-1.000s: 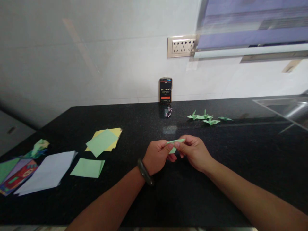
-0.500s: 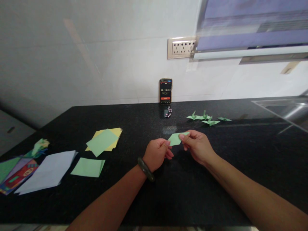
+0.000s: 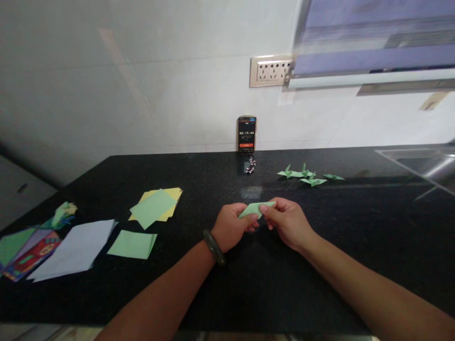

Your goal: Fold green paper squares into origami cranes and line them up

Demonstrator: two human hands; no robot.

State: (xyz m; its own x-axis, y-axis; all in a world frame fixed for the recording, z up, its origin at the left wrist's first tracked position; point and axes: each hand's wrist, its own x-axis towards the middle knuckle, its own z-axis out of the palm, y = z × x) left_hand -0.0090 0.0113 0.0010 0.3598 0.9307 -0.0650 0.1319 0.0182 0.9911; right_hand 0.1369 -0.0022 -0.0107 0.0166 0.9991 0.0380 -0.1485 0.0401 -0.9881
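Note:
A small folded green paper (image 3: 253, 209) is held above the black countertop (image 3: 320, 246) between both hands. My left hand (image 3: 231, 226), with a dark bangle on its wrist, pinches the paper's left end. My right hand (image 3: 288, 221) pinches its right end with thumb and fingers closed. The paper lies nearly flat, tilted a little toward me.
Several folded green paper cranes (image 3: 306, 175) sit at the back right. A phone (image 3: 246, 134) showing a timer leans on the wall, with a small beaded item (image 3: 250, 165) before it. Green and yellow sheets (image 3: 155, 207), a green sheet (image 3: 132, 244), white paper (image 3: 76, 249) and a coloured packet (image 3: 30, 253) lie left. A sink (image 3: 426, 163) is far right.
Half a second ago the paper stood raised and facing me, mostly in my right hand. Now it is tipped flatter and both hands pinch it again.

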